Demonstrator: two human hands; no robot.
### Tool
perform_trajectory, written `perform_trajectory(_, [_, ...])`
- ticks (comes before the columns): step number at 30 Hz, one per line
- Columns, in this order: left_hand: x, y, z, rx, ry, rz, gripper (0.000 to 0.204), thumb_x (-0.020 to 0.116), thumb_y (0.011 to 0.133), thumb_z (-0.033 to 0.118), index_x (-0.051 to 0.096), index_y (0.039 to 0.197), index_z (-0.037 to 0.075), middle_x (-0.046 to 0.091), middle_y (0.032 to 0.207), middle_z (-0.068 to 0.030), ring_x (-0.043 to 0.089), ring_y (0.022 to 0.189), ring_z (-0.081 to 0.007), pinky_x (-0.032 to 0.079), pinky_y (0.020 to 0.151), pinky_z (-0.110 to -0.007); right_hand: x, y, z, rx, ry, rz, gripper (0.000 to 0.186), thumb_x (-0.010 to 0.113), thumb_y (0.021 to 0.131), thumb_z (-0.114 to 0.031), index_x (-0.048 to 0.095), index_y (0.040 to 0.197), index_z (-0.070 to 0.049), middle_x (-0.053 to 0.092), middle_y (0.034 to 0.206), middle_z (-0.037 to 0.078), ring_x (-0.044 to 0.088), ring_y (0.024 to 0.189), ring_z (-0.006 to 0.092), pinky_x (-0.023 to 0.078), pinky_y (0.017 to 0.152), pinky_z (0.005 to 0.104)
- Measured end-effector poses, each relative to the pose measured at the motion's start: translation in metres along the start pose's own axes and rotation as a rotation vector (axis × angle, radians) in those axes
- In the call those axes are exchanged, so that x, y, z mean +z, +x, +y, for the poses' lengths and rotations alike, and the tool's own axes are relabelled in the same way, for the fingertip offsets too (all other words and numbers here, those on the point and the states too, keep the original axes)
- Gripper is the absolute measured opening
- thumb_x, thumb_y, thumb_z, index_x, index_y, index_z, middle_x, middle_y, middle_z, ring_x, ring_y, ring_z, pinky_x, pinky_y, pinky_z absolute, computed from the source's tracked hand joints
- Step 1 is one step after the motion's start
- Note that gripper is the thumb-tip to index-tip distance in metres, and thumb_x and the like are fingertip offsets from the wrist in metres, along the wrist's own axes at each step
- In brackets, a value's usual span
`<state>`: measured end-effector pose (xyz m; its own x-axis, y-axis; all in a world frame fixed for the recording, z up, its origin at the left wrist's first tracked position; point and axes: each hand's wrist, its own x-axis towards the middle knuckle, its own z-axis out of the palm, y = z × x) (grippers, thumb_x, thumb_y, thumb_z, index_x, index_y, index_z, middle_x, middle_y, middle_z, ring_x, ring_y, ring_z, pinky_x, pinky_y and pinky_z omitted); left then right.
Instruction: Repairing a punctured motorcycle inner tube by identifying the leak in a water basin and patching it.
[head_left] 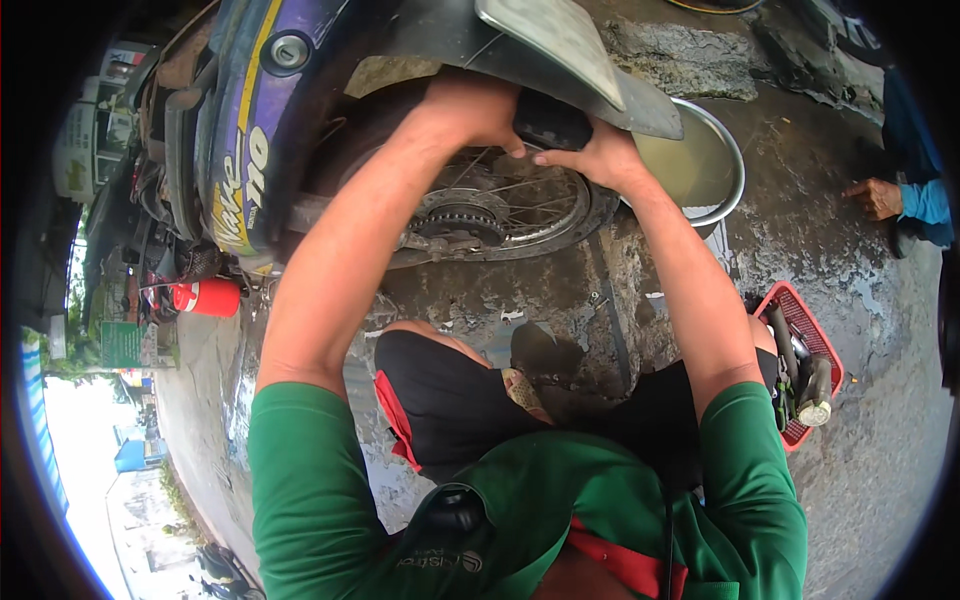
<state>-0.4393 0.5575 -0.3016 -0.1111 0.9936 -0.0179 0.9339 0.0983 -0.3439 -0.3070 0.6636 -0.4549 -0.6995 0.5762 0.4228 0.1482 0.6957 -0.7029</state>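
Touching tyre (555, 122): both hands (475, 105) (605, 158) | mudguard (650, 108) overhanging | basin (741, 170) beside | basket (825, 345) right

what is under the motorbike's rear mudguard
The spoked rear wheel and its tyre, with the left hand and right hand at it, thumbs showing. The mudguard and hands cover part of the tyre; most fingers are hidden.

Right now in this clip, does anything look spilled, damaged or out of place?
Yes, the ground: between the red basket and the basin, its dark surface looks damp, with pale, ragged patches like flaking. Whether anything spilled is unclear. The motorbike wheel looks grimy, but shows no clear break.
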Motion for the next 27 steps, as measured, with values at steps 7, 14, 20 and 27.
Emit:
perform_trajectory(7, [-0.019, -0.024, 0.046, -0.009, -0.009, 0.079, 0.088, 0.091, 0.056, 0.048, 0.062, 0.129, 0.008, 0.067, 0.122, -0.0164, 0.061, 0.118, -0.0343, 0.040, 0.106, -0.051, 0.001, -0.043, 0.071, 0.297, 0.189, -0.202, 0.100, 0.090, 0.060, -0.055, 0.053, 0.135, 0.000, 0.061, 0.132, 0.022, 0.060, 0.122, 0.0340, 0.048, 0.104, 0.0417])
perform_trajectory(14, [0.001, -0.053, -0.056, -0.180, -0.248, 0.189, 0.089, 0.089, 0.059, 0.056, 0.063, 0.126, 0.003, 0.068, 0.119, -0.0214, 0.064, 0.113, -0.0368, 0.048, 0.100, -0.043, 0.002, -0.010, 0.013, 0.117, 0.217, 0.011, 0.102, 0.090, 0.063, -0.056, 0.051, 0.136, 0.003, 0.058, 0.135, 0.022, 0.054, 0.129, 0.0324, 0.041, 0.110, 0.0411])
perform_trajectory(20, [0.006, -0.036, -0.062, -0.175, -0.223, 0.092, 0.096, 0.086, 0.063, 0.063, 0.060, 0.129, -0.001, 0.065, 0.125, -0.0217, 0.061, 0.119, -0.0359, 0.047, 0.103, -0.041, 0.012, 0.009, 0.006, -0.028, 0.054, 0.072, 0.105, 0.078, 0.066, -0.073, 0.050, 0.143, -0.008, 0.056, 0.141, 0.018, 0.048, 0.135, 0.0337, 0.037, 0.114, 0.0427])
perform_trajectory(27, [0.012, -0.007, -0.063, -0.203, -0.075, -0.250, 0.101, 0.081, 0.066, 0.069, 0.056, 0.133, -0.003, 0.061, 0.132, -0.0233, 0.057, 0.125, -0.0346, 0.044, 0.107, -0.040, 0.006, 0.015, 0.010, 0.081, 0.208, -0.128, 0.100, 0.084, 0.068, -0.064, 0.051, 0.140, -0.003, 0.056, 0.140, 0.017, 0.051, 0.131, 0.0303, 0.039, 0.112, 0.0391])
